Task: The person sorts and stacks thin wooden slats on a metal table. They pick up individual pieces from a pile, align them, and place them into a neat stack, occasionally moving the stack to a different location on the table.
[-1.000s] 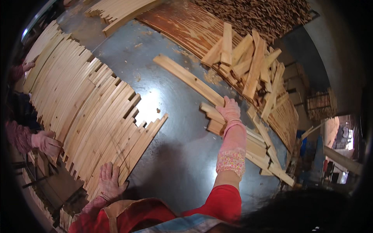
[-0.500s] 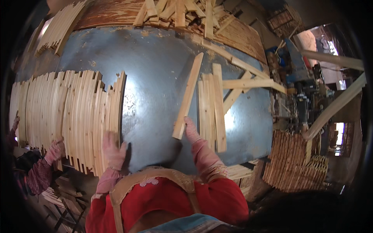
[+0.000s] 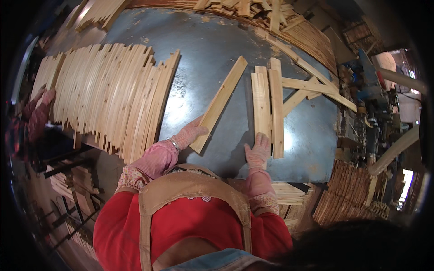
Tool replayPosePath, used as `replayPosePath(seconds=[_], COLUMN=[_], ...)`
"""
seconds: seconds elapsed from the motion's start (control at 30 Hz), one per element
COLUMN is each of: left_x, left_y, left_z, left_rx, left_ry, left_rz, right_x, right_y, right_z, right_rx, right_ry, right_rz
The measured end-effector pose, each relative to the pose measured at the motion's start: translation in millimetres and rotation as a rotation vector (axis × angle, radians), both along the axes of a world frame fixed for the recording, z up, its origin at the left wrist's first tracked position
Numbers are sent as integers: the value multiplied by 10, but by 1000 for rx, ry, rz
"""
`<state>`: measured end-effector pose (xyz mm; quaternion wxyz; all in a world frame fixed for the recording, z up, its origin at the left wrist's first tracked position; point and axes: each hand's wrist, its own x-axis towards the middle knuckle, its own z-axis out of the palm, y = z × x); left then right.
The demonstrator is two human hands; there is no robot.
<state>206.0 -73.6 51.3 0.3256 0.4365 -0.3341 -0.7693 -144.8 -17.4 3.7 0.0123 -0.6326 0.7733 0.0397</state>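
My gloved left hand (image 3: 189,135) is closed around the near end of a pale wooden slat (image 3: 221,101), which slants away to the upper right over the metal tabletop. Fingers stretched, my gloved right hand (image 3: 257,151) rests on the near end of a pale board (image 3: 261,99) in a small group. Right beside that board lies another slat (image 3: 276,113). Left of my left hand, a wide row of slats (image 3: 108,90) stands packed side by side, their ends uneven.
A co-worker's hands (image 3: 45,97) touch the row's far left end. Loose slats cross (image 3: 312,86) at the right of the blue-grey table (image 3: 203,45). Scrap wood (image 3: 253,9) is heaped at the back. Machinery with hoses (image 3: 398,149) and stacked brown wood (image 3: 337,194) stand right.
The slat has passed from my right hand to my left, which has come away from the packed row. My right hand has moved to the boards on the right. The view has shifted.
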Motion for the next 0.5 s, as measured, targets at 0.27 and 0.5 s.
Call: replayPosePath(seconds=[0.27, 0.5], left_x=[511, 1136], left_y=[376, 412], left_z=[301, 294], left_rx=[14, -218], left_ry=[400, -92], left_rz=[232, 438], right_x=[184, 2297], right_y=[-606, -719], right_z=[479, -232], right_rx=[154, 287], right_ry=[-252, -826], right_rz=[-97, 293])
